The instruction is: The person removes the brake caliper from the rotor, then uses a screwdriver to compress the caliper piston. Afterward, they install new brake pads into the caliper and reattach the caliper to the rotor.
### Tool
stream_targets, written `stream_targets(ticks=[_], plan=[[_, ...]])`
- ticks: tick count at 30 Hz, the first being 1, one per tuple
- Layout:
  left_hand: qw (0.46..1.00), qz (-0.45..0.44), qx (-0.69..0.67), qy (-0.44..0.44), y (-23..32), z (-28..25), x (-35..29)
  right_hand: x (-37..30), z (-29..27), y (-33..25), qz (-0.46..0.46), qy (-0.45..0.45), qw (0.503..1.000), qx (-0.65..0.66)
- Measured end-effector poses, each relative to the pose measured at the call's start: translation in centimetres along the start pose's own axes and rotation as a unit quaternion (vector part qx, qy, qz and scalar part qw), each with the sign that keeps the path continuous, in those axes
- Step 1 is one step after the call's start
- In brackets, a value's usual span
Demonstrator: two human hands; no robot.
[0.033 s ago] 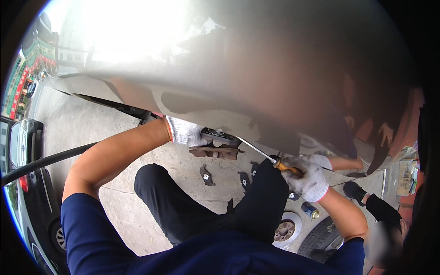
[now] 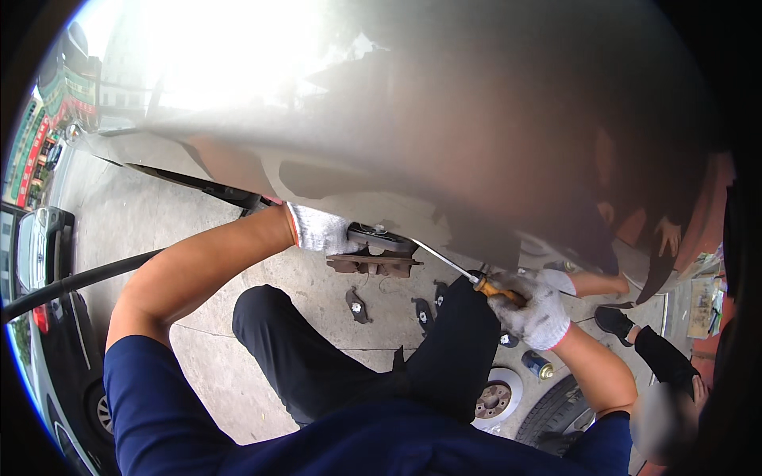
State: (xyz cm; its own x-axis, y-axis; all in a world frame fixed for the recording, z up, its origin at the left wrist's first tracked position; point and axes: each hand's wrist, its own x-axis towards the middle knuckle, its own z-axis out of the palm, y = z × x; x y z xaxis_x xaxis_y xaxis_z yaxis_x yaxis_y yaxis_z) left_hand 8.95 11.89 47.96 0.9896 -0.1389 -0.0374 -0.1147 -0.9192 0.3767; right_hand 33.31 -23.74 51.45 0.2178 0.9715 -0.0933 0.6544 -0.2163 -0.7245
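Under the car's fender, my left hand (image 2: pixel 321 230) in a white knit glove is closed on the left end of a dark brake caliper (image 2: pixel 379 236); its fingertips are partly hidden. Just below the caliper is a rusty metal bracket (image 2: pixel 373 265). My right hand (image 2: pixel 538 311), in a soiled white glove, grips the orange-brown handle of a screwdriver (image 2: pixel 452 264). The long steel shaft slants up and left, and its tip meets the caliper's right side, where the fender edge partly covers it.
The car's glossy body (image 2: pixel 476 143) overhangs my hands. Brake pads (image 2: pixel 357 305) lie on the concrete between my knees. A spray can (image 2: pixel 537 365), a brake disc (image 2: pixel 496 399) and a tyre (image 2: pixel 553 416) are at the lower right. Another person's shoe (image 2: pixel 614 324) is nearby.
My hands, the screwdriver and the caliper have not visibly moved. The other person's foot at the right has shifted very slightly.
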Motion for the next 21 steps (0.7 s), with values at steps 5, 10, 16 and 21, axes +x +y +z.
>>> stream_targets(ticks=[5, 10, 16, 21], plan=[[0.998, 0.006, 0.015, 0.055, 0.7, -0.8, 0.5, 0.0, -0.2, 3.2, -0.134, -0.021, 0.98, -0.144], [0.995, -0.079, 0.059, -0.019, 2.2, -2.1, 0.8, 0.7, -3.2, -2.0, 0.192, -0.092, 0.971, 0.107], [0.998, -0.05, 0.03, 0.009, 2.4, -2.5, 0.5, 1.3, -3.9, -4.0, 0.17, -0.115, 0.979, 0.02], [0.997, -0.071, 0.03, -0.013, 2.8, -2.9, 1.2, 0.3, -2.6, -1.7, 0.069, -0.071, 0.993, 0.07]])
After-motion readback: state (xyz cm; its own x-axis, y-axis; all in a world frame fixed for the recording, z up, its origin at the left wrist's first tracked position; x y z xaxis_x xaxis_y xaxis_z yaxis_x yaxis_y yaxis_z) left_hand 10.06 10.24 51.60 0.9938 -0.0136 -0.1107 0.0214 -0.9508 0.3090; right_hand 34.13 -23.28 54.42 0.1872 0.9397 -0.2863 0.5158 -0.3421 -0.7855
